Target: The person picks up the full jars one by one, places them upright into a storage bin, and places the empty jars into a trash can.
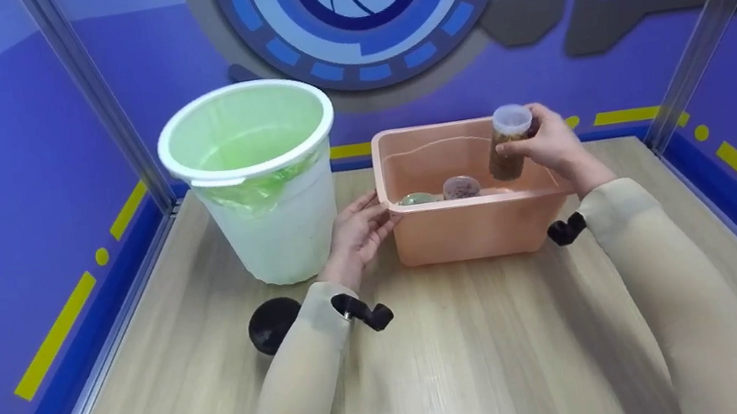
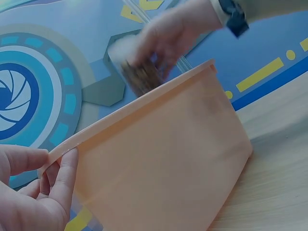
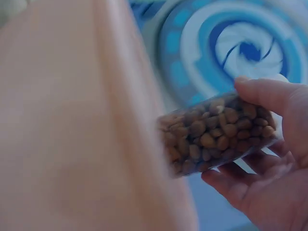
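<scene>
A salmon-pink plastic bin (image 1: 475,233) stands on the wooden table. My left hand (image 1: 357,235) pinches its near left rim corner between thumb and fingers, as the left wrist view shows at the rim (image 2: 79,139). My right hand (image 1: 555,144) grips a clear jar (image 1: 506,159) with a whitish translucent lid, held upright over the right part of the bin. Small brown pieces, like nuts or pebbles, fill the jar (image 3: 211,134). Inside the bin sit another round-topped container (image 1: 460,187) with dark contents and a greenish lid or container (image 1: 417,198), both mostly hidden by the front wall.
Left of the bin stands a white bucket (image 1: 277,228) lined with a green plastic bag (image 1: 253,191). A round black object (image 1: 274,325) lies near my left forearm. Blue printed panels with metal posts (image 1: 95,87) enclose the table (image 1: 451,370) at the back and sides.
</scene>
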Demonstrator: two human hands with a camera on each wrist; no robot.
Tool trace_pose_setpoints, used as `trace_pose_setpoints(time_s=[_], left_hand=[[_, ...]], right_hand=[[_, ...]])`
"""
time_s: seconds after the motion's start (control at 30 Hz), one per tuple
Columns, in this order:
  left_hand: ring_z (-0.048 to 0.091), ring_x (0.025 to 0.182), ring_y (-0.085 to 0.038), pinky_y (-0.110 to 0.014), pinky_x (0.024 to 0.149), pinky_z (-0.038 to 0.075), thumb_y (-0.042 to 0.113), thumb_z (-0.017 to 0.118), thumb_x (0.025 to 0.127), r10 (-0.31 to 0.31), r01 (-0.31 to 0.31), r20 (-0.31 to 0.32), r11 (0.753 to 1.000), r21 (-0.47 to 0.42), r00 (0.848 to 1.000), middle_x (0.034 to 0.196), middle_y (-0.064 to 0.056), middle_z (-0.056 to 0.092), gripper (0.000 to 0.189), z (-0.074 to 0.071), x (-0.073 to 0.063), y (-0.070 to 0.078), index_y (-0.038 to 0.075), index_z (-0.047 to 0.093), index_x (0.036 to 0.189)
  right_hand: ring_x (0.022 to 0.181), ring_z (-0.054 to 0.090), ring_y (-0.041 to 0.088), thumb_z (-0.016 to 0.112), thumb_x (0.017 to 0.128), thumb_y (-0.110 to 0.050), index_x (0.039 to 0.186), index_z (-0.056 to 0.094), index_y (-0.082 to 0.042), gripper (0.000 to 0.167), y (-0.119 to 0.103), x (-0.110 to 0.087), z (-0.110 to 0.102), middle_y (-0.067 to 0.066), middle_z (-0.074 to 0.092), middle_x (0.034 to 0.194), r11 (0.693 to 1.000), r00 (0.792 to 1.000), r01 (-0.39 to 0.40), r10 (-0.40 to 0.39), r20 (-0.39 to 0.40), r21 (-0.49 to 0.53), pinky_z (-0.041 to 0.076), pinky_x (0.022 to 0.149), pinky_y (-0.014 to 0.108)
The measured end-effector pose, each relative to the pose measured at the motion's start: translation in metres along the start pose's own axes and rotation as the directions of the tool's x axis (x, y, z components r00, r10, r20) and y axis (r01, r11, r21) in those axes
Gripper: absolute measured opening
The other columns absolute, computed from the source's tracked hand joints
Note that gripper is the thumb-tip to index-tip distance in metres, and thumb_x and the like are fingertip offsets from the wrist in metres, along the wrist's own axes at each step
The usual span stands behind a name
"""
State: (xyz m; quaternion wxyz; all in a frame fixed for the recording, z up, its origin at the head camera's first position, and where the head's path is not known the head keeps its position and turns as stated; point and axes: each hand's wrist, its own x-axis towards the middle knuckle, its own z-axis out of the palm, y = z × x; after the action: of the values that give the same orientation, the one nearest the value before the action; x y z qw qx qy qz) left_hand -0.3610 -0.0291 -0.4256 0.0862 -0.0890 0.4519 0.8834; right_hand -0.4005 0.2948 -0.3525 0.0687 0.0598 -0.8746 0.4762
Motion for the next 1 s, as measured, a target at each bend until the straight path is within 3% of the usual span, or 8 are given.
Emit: trace_pose_setpoints(time_s=[0.2,0.43,0.57,0.77,1.0], left_hand=[[0.066,0.095,-0.022,-0.034,0.09,0.065,-0.011,0.059,0.096,-0.004,0.004,0.004,1.0,-0.004,1.0,0.143,-0.022,0.06,0.052,-0.001,0.0,-0.001,0.0,0.053,0.146],[0.066,0.094,-0.021,-0.033,0.086,0.066,-0.012,0.058,0.096,-0.009,0.009,0.009,1.0,-0.016,1.0,0.146,-0.021,0.058,0.054,0.002,-0.001,0.0,-0.001,0.051,0.148],[0.067,0.101,-0.025,-0.034,0.089,0.065,-0.012,0.059,0.095,-0.01,0.01,0.006,1.0,-0.014,1.0,0.147,-0.019,0.058,0.054,0.003,-0.001,0.001,0.0,0.052,0.148],[0.064,0.126,-0.035,-0.036,0.093,0.064,-0.01,0.062,0.095,-0.021,0.021,-0.007,1.0,-0.024,1.0,0.148,-0.015,0.059,0.054,0.002,0.001,0.002,0.003,0.054,0.147],[0.066,0.106,-0.026,-0.039,0.098,0.061,-0.011,0.059,0.096,-0.007,0.007,-0.004,1.0,-0.018,1.0,0.148,-0.017,0.058,0.052,0.001,0.001,0.0,0.001,0.054,0.146]], right_hand=[[0.112,0.055,0.035,0.084,0.078,-0.006,0.132,0.049,0.01,0.066,0.03,0.012,0.012,0.026,0.059,0.124,0.973,0.985,0.006,0.035,0.172,-0.231,0.046,0.1,0.043],[0.108,0.057,0.033,0.079,0.082,-0.008,0.132,0.055,0.008,0.058,0.039,0.015,0.021,0.026,0.061,0.125,0.928,0.942,0.015,0.111,0.316,-0.372,0.051,0.097,0.043],[0.109,0.056,0.033,0.071,0.089,-0.007,0.135,0.054,0.008,0.051,0.039,0.016,0.024,0.027,0.06,0.127,0.905,0.92,0.004,0.164,0.356,-0.426,0.052,0.097,0.043],[0.115,0.051,0.037,0.057,0.091,0.006,0.133,0.051,0.01,0.043,0.039,0.02,0.026,0.029,0.056,0.129,0.899,0.9,-0.014,0.203,0.387,-0.439,0.049,0.107,0.051],[0.111,0.053,0.036,0.058,0.088,0.008,0.129,0.053,0.01,0.041,0.04,0.021,0.026,0.029,0.058,0.127,0.896,0.9,0.025,0.173,0.401,-0.443,0.051,0.098,0.044]])
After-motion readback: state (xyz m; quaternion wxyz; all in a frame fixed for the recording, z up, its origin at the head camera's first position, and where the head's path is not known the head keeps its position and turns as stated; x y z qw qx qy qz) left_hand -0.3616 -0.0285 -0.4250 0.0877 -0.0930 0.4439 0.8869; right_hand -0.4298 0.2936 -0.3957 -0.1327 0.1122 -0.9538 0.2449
